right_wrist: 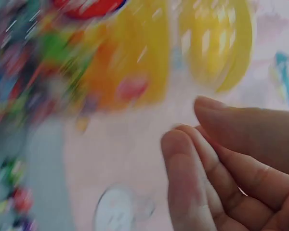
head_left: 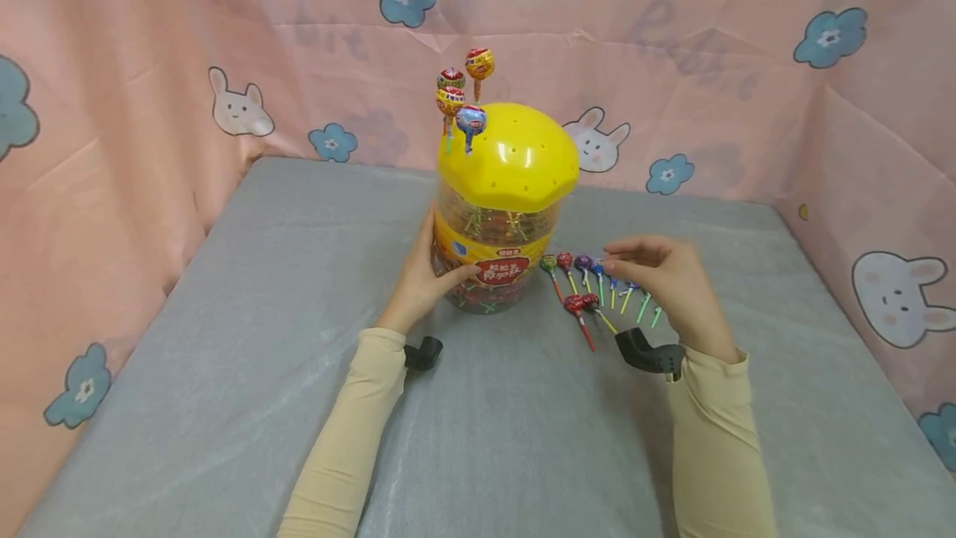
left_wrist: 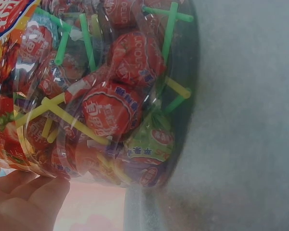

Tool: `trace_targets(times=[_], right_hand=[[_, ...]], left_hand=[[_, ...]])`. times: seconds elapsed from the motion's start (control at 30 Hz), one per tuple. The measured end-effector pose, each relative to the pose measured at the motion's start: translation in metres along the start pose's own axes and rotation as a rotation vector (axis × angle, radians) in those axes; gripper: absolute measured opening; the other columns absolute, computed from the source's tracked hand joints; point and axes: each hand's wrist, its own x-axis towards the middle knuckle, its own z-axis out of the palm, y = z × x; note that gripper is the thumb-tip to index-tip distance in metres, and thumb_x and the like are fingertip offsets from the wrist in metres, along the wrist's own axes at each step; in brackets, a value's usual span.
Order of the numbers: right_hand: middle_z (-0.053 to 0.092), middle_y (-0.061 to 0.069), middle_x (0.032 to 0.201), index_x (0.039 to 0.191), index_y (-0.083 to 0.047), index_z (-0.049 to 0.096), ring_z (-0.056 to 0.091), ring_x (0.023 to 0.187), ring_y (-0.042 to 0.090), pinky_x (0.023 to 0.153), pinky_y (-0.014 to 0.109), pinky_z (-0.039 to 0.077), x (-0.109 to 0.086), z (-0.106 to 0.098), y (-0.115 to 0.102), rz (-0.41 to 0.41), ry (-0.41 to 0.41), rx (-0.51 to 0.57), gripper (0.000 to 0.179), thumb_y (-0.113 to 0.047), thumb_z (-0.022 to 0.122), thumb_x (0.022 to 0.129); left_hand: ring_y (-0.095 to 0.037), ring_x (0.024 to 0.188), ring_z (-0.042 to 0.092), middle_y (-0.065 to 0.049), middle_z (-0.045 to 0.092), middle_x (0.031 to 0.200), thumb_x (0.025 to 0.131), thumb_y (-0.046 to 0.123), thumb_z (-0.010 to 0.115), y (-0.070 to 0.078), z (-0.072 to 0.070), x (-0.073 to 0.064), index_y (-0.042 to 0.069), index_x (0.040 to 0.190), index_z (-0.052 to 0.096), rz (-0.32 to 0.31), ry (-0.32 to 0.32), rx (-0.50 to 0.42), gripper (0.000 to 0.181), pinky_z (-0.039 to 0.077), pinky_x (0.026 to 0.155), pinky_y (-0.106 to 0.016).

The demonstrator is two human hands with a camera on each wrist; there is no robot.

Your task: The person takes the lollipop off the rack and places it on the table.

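Note:
A clear plastic candy jar with a bulging yellow lid stands upright on the table. My left hand grips its left side, thumb across the front and fingers round the far side. Through the wall in the left wrist view, red-wrapped lollipops and coloured sticks show. Several lollipops, one of them blue-wrapped, stick up from the lid's left part. My right hand hovers over a row of lollipops, thumb and fingers loosely bent. In the right wrist view nothing lies between its fingertips.
Two red-wrapped lollipops lie nearer me, below the row. A grey cloth covers the table. Pink printed curtains hang behind and at both sides. Black camera mounts stick out from both wrists.

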Motion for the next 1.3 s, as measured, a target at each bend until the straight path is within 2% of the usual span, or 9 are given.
trace_targets(times=[0.13, 0.23, 0.37, 0.47, 0.9, 1.2, 1.3], right_hand=[[0.070, -0.002, 0.095, 0.110, -0.004, 0.069, 0.064, 0.088, 0.015, 0.080, 0.026, 0.051, 0.002, 0.010, -0.032, -0.056, 0.068, 0.102, 0.035, -0.029, 0.072, 0.086], [0.070, 0.002, 0.093, 0.106, -0.002, 0.070, 0.065, 0.086, 0.018, 0.081, 0.026, 0.052, 0.005, 0.017, -0.055, -0.148, 0.101, 0.232, 0.030, -0.022, 0.074, 0.084], [0.070, 0.008, 0.091, 0.101, 0.002, 0.071, 0.064, 0.084, 0.024, 0.080, 0.027, 0.053, 0.011, 0.027, -0.082, -0.283, 0.091, 0.417, 0.025, -0.011, 0.076, 0.081], [0.069, 0.010, 0.090, 0.099, 0.004, 0.071, 0.062, 0.087, 0.026, 0.082, 0.028, 0.052, 0.016, 0.034, -0.099, -0.334, 0.069, 0.507, 0.022, -0.006, 0.076, 0.080], [0.069, 0.012, 0.094, 0.103, 0.007, 0.068, 0.067, 0.088, 0.020, 0.085, 0.031, 0.053, 0.040, 0.065, -0.144, -0.454, 0.138, 0.495, 0.027, -0.002, 0.075, 0.079], [0.069, 0.015, 0.095, 0.102, 0.007, 0.069, 0.066, 0.084, 0.021, 0.081, 0.031, 0.054, 0.049, 0.079, -0.156, -0.508, 0.173, 0.484, 0.027, 0.000, 0.077, 0.077], [0.069, 0.015, 0.094, 0.101, 0.008, 0.068, 0.066, 0.083, 0.021, 0.080, 0.030, 0.054, 0.051, 0.082, -0.158, -0.521, 0.187, 0.461, 0.027, 0.000, 0.076, 0.077]], left_hand=[[-0.021, 0.139, 0.023, -0.001, 0.019, 0.155, 0.083, 0.030, 0.074, 0.000, 0.000, 0.000, 0.026, 0.153, 0.001, -0.012, 0.007, 0.023, 0.101, 0.023, 0.111, -0.047], [-0.022, 0.139, 0.024, -0.002, 0.019, 0.155, 0.082, 0.032, 0.074, 0.000, 0.000, -0.001, 0.025, 0.153, 0.001, -0.021, 0.012, 0.034, 0.102, 0.024, 0.111, -0.049], [-0.023, 0.139, 0.023, -0.002, 0.018, 0.156, 0.082, 0.034, 0.073, -0.002, 0.000, 0.000, 0.026, 0.153, 0.000, -0.020, 0.012, 0.036, 0.102, 0.024, 0.110, -0.049], [-0.022, 0.139, 0.023, -0.001, 0.018, 0.156, 0.082, 0.035, 0.073, -0.003, 0.000, 0.000, 0.027, 0.153, 0.000, -0.015, 0.011, 0.035, 0.102, 0.024, 0.110, -0.049], [-0.021, 0.140, 0.023, 0.000, 0.017, 0.156, 0.081, 0.032, 0.074, -0.004, -0.001, 0.000, 0.026, 0.153, 0.001, -0.005, 0.006, 0.027, 0.103, 0.022, 0.112, -0.046], [-0.022, 0.140, 0.023, -0.001, 0.017, 0.156, 0.083, 0.026, 0.074, -0.002, -0.001, 0.000, 0.023, 0.154, 0.002, -0.003, 0.000, 0.011, 0.100, 0.022, 0.112, -0.045], [-0.023, 0.140, 0.023, -0.004, 0.016, 0.156, 0.084, 0.023, 0.074, -0.002, -0.002, 0.000, 0.018, 0.154, 0.002, 0.003, -0.002, 0.029, 0.100, 0.022, 0.112, -0.046]])
